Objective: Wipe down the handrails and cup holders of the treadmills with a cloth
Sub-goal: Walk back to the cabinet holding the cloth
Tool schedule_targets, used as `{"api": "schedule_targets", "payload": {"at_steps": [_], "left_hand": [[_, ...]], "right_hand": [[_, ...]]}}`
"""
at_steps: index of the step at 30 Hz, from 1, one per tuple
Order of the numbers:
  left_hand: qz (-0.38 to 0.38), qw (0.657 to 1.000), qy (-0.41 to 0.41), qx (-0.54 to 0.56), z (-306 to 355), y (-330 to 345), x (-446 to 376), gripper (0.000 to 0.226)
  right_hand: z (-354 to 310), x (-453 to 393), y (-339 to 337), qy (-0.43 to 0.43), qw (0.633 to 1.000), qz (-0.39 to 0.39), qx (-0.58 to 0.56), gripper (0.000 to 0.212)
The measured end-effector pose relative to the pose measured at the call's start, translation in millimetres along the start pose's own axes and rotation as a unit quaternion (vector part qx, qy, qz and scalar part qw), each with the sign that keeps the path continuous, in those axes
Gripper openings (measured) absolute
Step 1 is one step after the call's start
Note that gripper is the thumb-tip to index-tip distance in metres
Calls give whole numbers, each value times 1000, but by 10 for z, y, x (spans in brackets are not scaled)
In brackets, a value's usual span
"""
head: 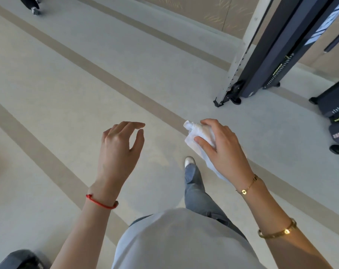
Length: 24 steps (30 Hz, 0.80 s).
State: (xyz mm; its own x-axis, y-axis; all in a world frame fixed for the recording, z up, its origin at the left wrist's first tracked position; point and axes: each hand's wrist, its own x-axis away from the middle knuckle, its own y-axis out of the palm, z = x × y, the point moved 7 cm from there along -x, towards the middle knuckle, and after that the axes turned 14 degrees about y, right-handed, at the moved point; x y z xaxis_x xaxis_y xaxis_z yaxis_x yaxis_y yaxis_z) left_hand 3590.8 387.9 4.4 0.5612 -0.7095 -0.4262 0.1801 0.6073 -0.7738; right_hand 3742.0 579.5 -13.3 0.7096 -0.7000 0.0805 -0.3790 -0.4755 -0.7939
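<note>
1. head view: a white cloth (pixel 198 136) is gripped in the right hand (pixel 221 144), with the fingers curled over its bunched top and the thumb pressed against its side; the loose end hangs below the palm.
2. the left hand (pixel 119 146) is held out in the air with nothing in it, fingers relaxed and slightly bent, thumb apart from the forefinger.
3. the two hands are held well apart, both above the floor (pixel 67 84), and neither touches any machine.
4. a red cord (pixel 101 201) is worn on the left wrist; a thin gold chain (pixel 248 186) is worn on the right wrist and a gold bangle (pixel 277 230) further up that forearm.
5. a pale shirt (pixel 180 241) and grey trousers (pixel 196 189) are seen below, with one white shoe (pixel 189 162) set forward on the floor.
6. the floor is light, crossed by tan stripes (pixel 110 78).
7. a dark gym machine with a pale upright post (pixel 240 61) stands at the upper right; weight stacks (pixel 337 109) are seen at the right edge.
8. another person's foot (pixel 35 10) is seen at the top left.
9. a dark object (pixel 21 259), too blurred to be identified, sits at the bottom left corner.
</note>
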Motion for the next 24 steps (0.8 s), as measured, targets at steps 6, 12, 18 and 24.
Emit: {"api": "schedule_targets", "payload": {"at_steps": [6,12,18,24], "left_hand": [[8,999,-31,-1,-270,605,-1184,18],[31,998,-60,-7,-496,1024,-2392,18],[39,996,-73,-15,-817,1389,-3389,18],[37,997,-72,-9,-1347,1802,-4424,19]], "right_hand": [[103,-1463,-184,-12,1000,-9,-2,37],[135,-2912,-448,-28,999,-25,9,37],[57,-4105,-545,-53,998,-36,19,38],[3,-5377,-421,-56,997,-41,24,40]]}}
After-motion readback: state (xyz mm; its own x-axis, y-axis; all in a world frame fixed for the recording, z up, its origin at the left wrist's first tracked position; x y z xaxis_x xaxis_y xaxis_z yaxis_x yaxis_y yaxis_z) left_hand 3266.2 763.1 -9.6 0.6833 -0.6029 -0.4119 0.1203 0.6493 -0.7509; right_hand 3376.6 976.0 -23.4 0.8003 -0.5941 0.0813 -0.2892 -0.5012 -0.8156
